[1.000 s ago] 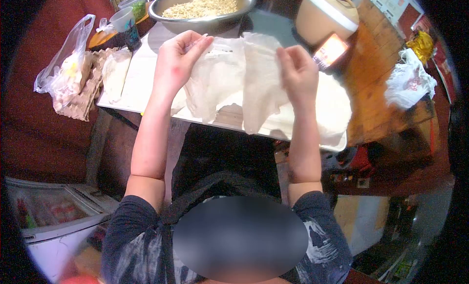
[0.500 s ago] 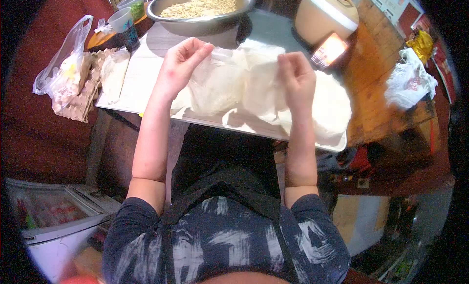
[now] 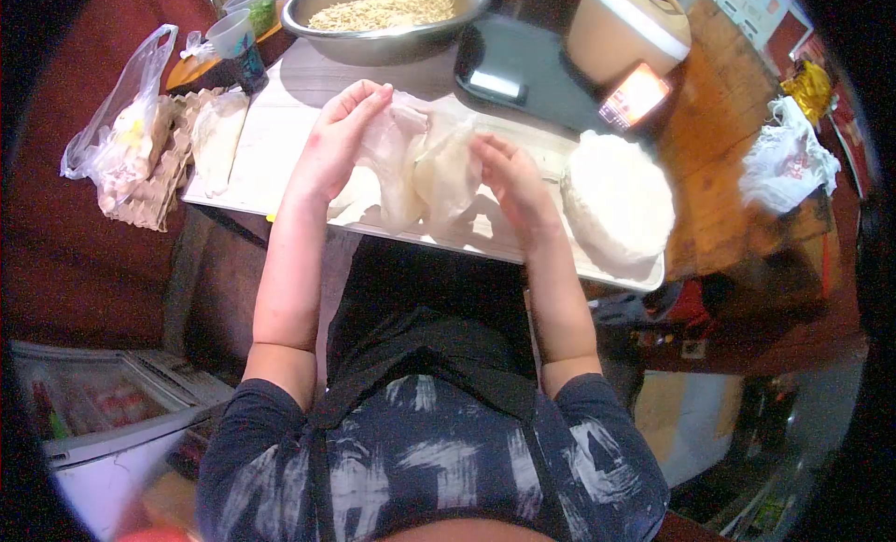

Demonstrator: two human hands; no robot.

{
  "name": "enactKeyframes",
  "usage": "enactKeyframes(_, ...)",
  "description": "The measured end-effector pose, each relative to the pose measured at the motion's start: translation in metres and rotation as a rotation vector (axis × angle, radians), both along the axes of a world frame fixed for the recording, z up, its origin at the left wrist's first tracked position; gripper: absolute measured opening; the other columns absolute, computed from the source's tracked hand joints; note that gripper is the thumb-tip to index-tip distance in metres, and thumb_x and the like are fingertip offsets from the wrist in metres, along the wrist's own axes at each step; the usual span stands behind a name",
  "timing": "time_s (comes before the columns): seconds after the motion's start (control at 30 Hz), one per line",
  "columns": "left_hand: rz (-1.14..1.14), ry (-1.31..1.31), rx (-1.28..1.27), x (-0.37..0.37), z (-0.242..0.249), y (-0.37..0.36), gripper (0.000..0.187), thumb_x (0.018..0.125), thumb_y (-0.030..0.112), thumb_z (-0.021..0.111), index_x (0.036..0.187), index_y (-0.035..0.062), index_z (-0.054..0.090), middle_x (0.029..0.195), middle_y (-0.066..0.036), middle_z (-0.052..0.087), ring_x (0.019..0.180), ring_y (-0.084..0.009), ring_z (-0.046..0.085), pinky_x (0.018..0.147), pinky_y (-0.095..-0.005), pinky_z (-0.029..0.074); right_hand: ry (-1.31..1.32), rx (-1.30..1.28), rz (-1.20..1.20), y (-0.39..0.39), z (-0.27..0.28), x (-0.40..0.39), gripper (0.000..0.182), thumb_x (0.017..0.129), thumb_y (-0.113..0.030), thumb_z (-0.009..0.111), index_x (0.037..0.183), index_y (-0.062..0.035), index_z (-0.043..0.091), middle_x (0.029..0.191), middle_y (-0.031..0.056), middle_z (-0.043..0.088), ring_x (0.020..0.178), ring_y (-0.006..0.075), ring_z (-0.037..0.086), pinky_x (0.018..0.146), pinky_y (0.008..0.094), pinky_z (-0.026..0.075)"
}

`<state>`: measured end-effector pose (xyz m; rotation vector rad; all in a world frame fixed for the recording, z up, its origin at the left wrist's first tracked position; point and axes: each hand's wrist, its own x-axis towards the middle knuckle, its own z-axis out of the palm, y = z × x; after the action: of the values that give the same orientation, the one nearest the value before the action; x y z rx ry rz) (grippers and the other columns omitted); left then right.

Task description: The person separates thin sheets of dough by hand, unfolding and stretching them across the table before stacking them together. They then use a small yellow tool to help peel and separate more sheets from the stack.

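A thin, translucent spring roll wrapper (image 3: pixel 401 173) hangs in loose folds between my hands, above the pale board (image 3: pixel 271 164). At its upper left edge, my left hand (image 3: pixel 338 139) pinches it between thumb and fingers. My right hand (image 3: pixel 511 176) grips the opposite side, lower down. Right of that hand lies a thick, round white stack of wrappers (image 3: pixel 619 201) on the board's right end. Another folded pale sheet (image 3: pixel 218 143) rests at the board's left end.
Behind the board stands a steel bowl (image 3: pixel 322 43) of pale shredded filling. A dark tray (image 3: pixel 551 85), a beige lidded container (image 3: pixel 621 34) and a lit phone (image 3: pixel 635 96) are at the back right. Egg cartons (image 3: pixel 173 159) and plastic bags (image 3: pixel 787 159) lie at the sides.
My right hand has moved left and slightly down, away from the stack, bringing the wrapper's right side along. The wrapper now bunches in folds, and the round stack is uncovered.
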<state>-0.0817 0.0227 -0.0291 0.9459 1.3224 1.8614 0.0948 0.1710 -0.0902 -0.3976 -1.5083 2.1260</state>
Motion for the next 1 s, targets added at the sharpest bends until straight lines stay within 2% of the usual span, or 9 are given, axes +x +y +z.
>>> enactKeyframes(0.13,0.011,0.037,-0.02,-0.007,-0.002,-0.001,0.019,0.094,0.028,0.06,0.092,0.0088,0.062,0.083,0.005,0.061,0.078,-0.0033,0.054,0.071,-0.0197,0.042,-0.006,0.217,-0.051,-0.003,0.015,-0.001,0.02,0.09,-0.018,0.066,0.103,-0.0028,0.063,0.092,0.0011,0.065,0.078,0.007,0.059,0.071,0.0218,0.045)
enactKeyframes(0.2,-0.02,0.178,-0.048,-0.006,0.002,-0.004,0.024,0.091,0.029,0.065,0.093,0.0057,0.062,0.084,0.002,0.062,0.081,-0.0046,0.055,0.073,-0.0211,0.043,-0.009,0.273,-0.029,-0.006,0.025,-0.002,0.016,0.091,-0.014,0.063,0.102,-0.0028,0.062,0.093,-0.0001,0.064,0.08,0.0054,0.057,0.073,0.0209,0.045)
enactKeyframes(0.23,-0.02,0.176,-0.049,-0.003,0.003,-0.005,0.024,0.091,0.029,0.065,0.093,0.0057,0.062,0.084,0.002,0.062,0.081,-0.0046,0.055,0.073,-0.0211,0.043,0.035,0.356,-0.069,-0.01,0.029,-0.005,0.015,0.091,-0.016,0.064,0.097,-0.0027,0.061,0.086,-0.0009,0.061,0.075,0.0057,0.055,0.069,0.0214,0.043)
enactKeyframes(0.3,-0.009,0.503,-0.151,0.007,0.005,-0.006,0.033,0.086,0.029,0.071,0.103,0.0036,0.061,0.092,0.0,0.062,0.087,-0.0095,0.057,0.079,-0.0237,0.045,0.077,0.438,-0.104,-0.016,0.035,-0.009,0.015,0.091,-0.017,0.064,0.092,-0.0026,0.06,0.079,-0.0017,0.058,0.07,0.006,0.052,0.065,0.0219,0.042)
enactKeyframes(0.4,-0.005,0.652,-0.206,0.014,0.004,-0.003,0.038,0.081,0.031,0.075,0.1,0.0011,0.062,0.092,-0.002,0.062,0.087,-0.0103,0.056,0.078,-0.0235,0.044,0.062,0.587,-0.129,-0.021,0.043,-0.01,0.015,0.092,-0.016,0.062,0.088,-0.0023,0.057,0.074,-0.0032,0.053,0.067,0.006,0.048,0.061,0.0227,0.04)
enactKeyframes(0.43,0.041,0.751,-0.14,0.015,0.002,-0.001,0.028,0.084,0.028,0.073,0.092,0.0027,0.064,0.078,-0.001,0.061,0.071,-0.0068,0.055,0.065,-0.0225,0.045,0.034,0.609,-0.16,-0.023,0.046,-0.007,0.015,0.092,-0.015,0.062,0.088,-0.0021,0.057,0.073,-0.0033,0.052,0.066,0.0059,0.047,0.06,0.0228,0.039)
enactKeyframes(0.63,-0.065,0.398,-0.12,0.008,0.003,-0.004,0.021,0.088,0.024,0.068,0.085,0.0033,0.067,0.068,0.005,0.056,0.064,-0.0012,0.047,0.056,-0.0184,0.035,-0.049,0.704,-0.298,-0.014,0.066,0.016,0.015,0.092,-0.015,0.062,0.088,-0.0023,0.057,0.069,-0.0047,0.05,0.063,0.0041,0.044,0.055,0.0207,0.035)
enactKeyframes(0.8,0.01,0.409,-0.073,0.006,0.013,-0.014,0.019,0.089,0.022,0.067,0.088,0.003,0.067,0.068,0.008,0.055,0.062,0.0005,0.044,0.054,-0.0179,0.03,-0.035,0.642,-0.386,-0.007,0.076,0.034,0.013,0.092,-0.014,0.062,0.087,-0.0028,0.059,0.07,-0.0059,0.051,0.061,0.0014,0.041,0.053,0.0194,0.031)
enactKeyframes(1.0,0.075,0.406,-0.073,0.0,0.015,-0.018,0.014,0.09,0.019,0.066,0.087,0.0055,0.066,0.068,0.01,0.051,0.062,0.0009,0.041,0.055,-0.0181,0.03,-0.026,0.596,-0.411,-0.001,0.078,0.047,0.012,0.093,-0.014,0.061,0.091,-0.0027,0.061,0.076,-0.004,0.058,0.067,0.0014,0.047,0.058,0.0176,0.036)
